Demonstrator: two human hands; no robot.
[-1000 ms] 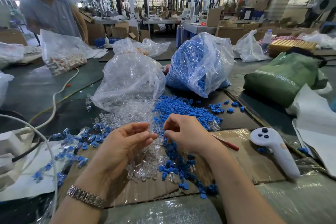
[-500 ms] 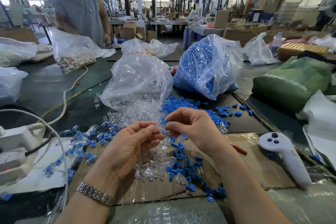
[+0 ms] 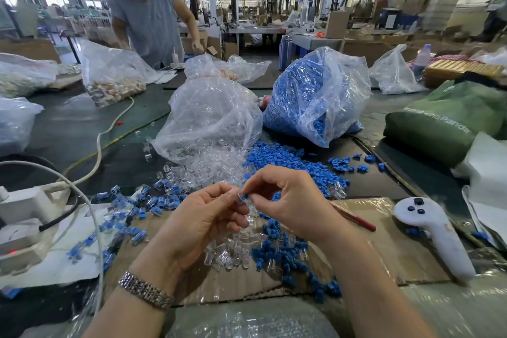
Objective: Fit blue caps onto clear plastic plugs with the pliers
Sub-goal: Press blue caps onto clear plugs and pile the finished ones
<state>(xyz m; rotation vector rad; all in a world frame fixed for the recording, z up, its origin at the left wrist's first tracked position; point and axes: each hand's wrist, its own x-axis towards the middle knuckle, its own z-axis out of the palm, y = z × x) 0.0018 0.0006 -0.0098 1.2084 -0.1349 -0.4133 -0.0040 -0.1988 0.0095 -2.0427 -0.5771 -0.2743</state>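
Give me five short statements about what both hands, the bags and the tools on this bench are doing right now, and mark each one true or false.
1. The left hand pinches a clear plastic plug. True.
2. The right hand grips red-handled pliers. False: the red-handled pliers lie on the brown cardboard sheet; the right hand pinches a small blue cap at the plug.
3. The white handheld controller lies right of the hands. True.
4. The plastic bag of blue caps stands left of the plastic bag of clear plugs. False: it stands to its right.
5. The left wrist wears a silver metal watch band. True.

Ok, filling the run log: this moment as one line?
left hand: holds clear plug | right hand: presses blue cap on | pliers: unseen
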